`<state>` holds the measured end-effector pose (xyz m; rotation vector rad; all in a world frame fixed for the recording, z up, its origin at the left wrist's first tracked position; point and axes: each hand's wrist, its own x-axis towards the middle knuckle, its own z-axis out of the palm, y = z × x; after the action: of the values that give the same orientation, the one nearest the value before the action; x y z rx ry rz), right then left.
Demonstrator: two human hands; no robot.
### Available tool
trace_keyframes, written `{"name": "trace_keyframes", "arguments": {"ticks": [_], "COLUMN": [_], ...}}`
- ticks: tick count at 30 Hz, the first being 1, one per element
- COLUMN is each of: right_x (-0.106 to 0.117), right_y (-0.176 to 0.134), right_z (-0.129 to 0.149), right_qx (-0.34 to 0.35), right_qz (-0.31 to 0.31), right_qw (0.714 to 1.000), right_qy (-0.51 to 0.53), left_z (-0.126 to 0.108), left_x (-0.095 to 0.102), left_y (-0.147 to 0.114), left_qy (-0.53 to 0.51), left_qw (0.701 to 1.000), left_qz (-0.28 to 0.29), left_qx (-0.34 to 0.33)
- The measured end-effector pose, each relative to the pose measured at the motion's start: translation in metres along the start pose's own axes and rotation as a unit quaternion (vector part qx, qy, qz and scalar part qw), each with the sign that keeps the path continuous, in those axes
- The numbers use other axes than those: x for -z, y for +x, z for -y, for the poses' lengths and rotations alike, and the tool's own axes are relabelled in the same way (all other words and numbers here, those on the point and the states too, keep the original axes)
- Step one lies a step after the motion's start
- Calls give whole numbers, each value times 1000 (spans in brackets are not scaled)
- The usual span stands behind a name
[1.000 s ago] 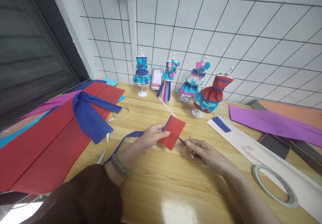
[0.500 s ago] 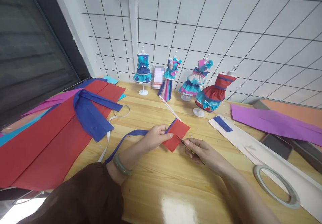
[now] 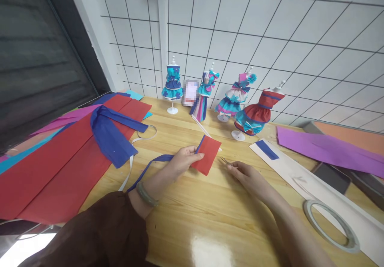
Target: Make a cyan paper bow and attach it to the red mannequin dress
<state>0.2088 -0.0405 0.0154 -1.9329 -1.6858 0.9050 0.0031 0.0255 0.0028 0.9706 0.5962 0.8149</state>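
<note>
My left hand (image 3: 185, 159) pinches a red rectangular piece of crepe paper (image 3: 209, 153) between thumb and fingers, above the table. A narrow blue strip runs along the piece's left edge. From beneath that hand a long blue crepe paper strip (image 3: 153, 161) trails back toward my wrist. My right hand (image 3: 244, 175) is closed on thin dark tweezers (image 3: 225, 161), whose two fine tips are slightly parted. These tips point at the red piece but stand apart from its right edge. Most of the tweezers is hidden by my fingers.
Red crepe sheets (image 3: 63, 159) and a folded blue strip (image 3: 112, 139) lie left. Small dress forms, including a red-dressed one (image 3: 259, 109), stand along the tiled wall. Right are a white sheet (image 3: 295, 175), a tape roll (image 3: 331, 227), purple paper (image 3: 327, 149) and a dark phone (image 3: 333, 177).
The tweezers have drawn away from the red piece, down and to the right, with my right hand. My left hand has shifted the piece slightly left and up.
</note>
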Motion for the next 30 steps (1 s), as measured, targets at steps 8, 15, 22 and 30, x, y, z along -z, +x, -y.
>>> {"name": "trace_keyframes", "arguments": {"ticks": [8, 15, 22, 30], "right_x": [-11, -2, -2, -10], "right_y": [0, 1, -14, -15], "right_z": [-6, -2, 20, 25], "right_qx": [48, 124, 81, 87], "right_qz": [-39, -145, -55, 41], "right_qw": [983, 978, 983, 986], "right_qy": [-173, -84, 156, 139], "left_z": [-1, 7, 8, -1], "left_x": [-1, 0, -6, -8], "left_y": [-2, -2, -15, -20], "left_qy": [2, 79, 260, 344], "left_qw": [1000, 996, 953, 915], "left_qz": [23, 48, 154, 210], "left_qx": [-9, 5, 34, 19]}}
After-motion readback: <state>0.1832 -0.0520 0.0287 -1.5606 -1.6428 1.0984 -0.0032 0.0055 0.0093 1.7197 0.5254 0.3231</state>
